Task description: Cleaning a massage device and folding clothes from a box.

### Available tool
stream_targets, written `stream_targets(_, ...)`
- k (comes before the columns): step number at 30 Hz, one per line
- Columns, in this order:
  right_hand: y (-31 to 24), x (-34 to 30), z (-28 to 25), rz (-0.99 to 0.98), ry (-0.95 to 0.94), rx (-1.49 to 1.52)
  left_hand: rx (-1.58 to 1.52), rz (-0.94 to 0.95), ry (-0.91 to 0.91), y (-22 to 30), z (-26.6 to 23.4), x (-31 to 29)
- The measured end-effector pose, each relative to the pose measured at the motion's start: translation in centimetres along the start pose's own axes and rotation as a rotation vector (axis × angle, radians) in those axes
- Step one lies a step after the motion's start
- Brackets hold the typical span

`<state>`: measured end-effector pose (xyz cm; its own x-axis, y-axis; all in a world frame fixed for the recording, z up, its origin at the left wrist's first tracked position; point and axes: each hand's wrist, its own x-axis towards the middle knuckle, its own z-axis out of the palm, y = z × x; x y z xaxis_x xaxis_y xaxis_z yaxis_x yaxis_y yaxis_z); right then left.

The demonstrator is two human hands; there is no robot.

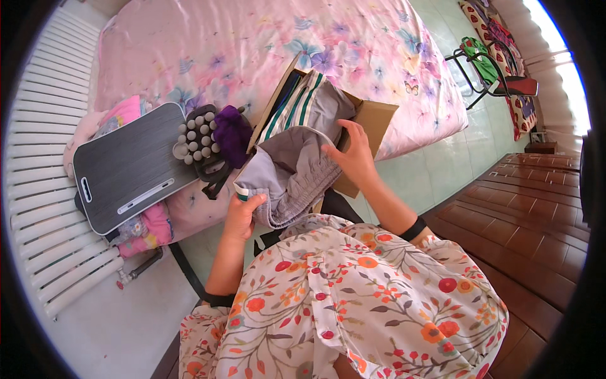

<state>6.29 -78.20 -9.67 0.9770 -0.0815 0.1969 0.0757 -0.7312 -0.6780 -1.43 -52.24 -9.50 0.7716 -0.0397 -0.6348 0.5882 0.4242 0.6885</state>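
1. Pinching the grey garment (pixel 293 174) between thumb and fingers of the left hand (pixel 242 211), at a green-and-white trimmed corner.
2. Touching the garment's far side with the partly spread right hand (pixel 355 155); impossible to tell whether gripping.
3. Between the hands, bunched at the near end of an open cardboard box (pixel 380 123).
4. Beyond the hands, inside the box, green-and-white striped cloth (pixel 302 107).
5. Left of the left hand, purple cloth (pixel 231 136), grey-knobbed object (pixel 201 136), dark lap desk (pixel 136 161).

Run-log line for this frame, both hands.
left hand: gripping grey garment | right hand: thumb on same garment | cardboard box: open, striped cloth inside
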Motion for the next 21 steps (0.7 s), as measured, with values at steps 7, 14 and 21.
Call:
stream_targets(7, -2.8, -4.4, 2.5, 0.54, -0.618, 0.783, -0.061, 0.033, 0.008, -0.5, -3.5, -1.9)
stream_targets(14, -10.0, -6.5, 5.1, -0.139, -1.033, 0.652, 0.053, 0.145, -0.127, -0.7, -4.5, -4.8)
stream_targets(21, -11.3, -9.5, 5.9, 0.041, -1.348, 0.901, -0.445, 0.051, 0.1, -5.0, -10.1, -4.7)
